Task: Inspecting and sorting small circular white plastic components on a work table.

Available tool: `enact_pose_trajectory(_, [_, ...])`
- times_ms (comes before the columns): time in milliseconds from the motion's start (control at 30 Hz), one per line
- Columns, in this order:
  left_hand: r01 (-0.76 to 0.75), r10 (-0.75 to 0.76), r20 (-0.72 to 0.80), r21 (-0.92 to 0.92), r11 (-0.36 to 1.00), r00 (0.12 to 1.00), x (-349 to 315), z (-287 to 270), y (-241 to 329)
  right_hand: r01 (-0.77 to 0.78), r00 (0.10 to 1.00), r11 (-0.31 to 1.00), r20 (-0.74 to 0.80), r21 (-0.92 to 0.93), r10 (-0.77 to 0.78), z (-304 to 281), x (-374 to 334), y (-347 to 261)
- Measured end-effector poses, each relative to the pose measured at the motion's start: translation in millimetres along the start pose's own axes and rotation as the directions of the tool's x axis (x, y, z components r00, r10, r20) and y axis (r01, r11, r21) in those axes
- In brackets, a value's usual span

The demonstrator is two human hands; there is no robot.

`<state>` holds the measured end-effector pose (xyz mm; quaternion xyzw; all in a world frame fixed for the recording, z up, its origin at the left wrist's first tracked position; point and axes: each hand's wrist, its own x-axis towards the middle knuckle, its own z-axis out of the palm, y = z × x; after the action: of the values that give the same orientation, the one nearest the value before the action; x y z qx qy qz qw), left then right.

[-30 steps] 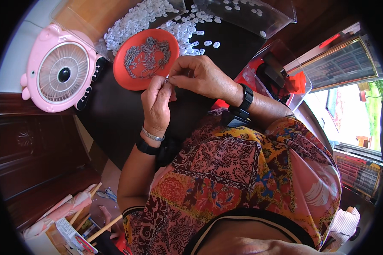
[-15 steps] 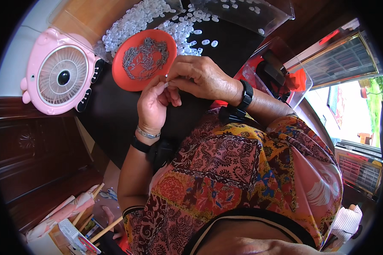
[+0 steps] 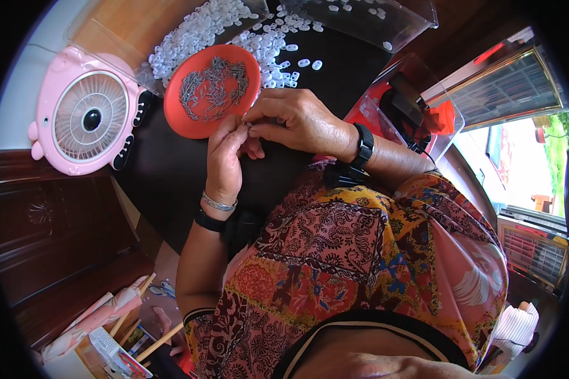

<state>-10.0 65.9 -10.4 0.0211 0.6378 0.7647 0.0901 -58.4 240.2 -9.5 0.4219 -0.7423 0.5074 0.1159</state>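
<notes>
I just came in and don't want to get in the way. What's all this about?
A person's left hand and right hand meet, pinching a small piece too tiny to identify. Just beyond them, a red plate holds many thin grey pieces. Past that, white oval pieces are heaped, with some scattered on the dark table. A pink fan stands to the left.

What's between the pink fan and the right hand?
In the head view, from pink fan to right hand: dark tabletop, then the red plate of small metal pieces, then the left hand.
</notes>
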Motion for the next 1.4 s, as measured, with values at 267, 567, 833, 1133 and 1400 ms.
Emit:
enact_pose_trajectory(267, [0.021, -0.019, -0.035, 0.056, 0.998, 0.999, 0, -3, 2, 0.095, 0.995, 0.986, 0.036, -0.136, -0.091, -21, 8, 11])
enact_pose_trajectory(567, [-0.057, 0.063, -0.12, 0.051, 0.997, 0.991, 3, -7, 3, 0.143, 0.989, 0.907, 0.09, -0.397, -0.117, -42, 59, 47])
enact_pose_trajectory(833, [-0.095, 0.087, 0.044, 0.235, 0.967, 0.995, -4, 6, -3, 0.325, 0.798, 0.673, 0.575, -0.665, 0.182, 18, 94, 58])
enact_pose_trajectory(1133, [-0.166, 0.188, -0.073, 0.239, 0.957, 0.979, -2, 6, 0, 0.319, 0.869, 0.77, 0.494, -0.553, -0.005, 17, 97, 69])
enact_pose_trajectory(1400, [-0.201, 0.241, -0.195, 0.204, 0.958, 0.951, -6, 1, 14, 0.1, 0.977, 0.983, 0.202, -0.154, -0.068, 11, 123, 64])
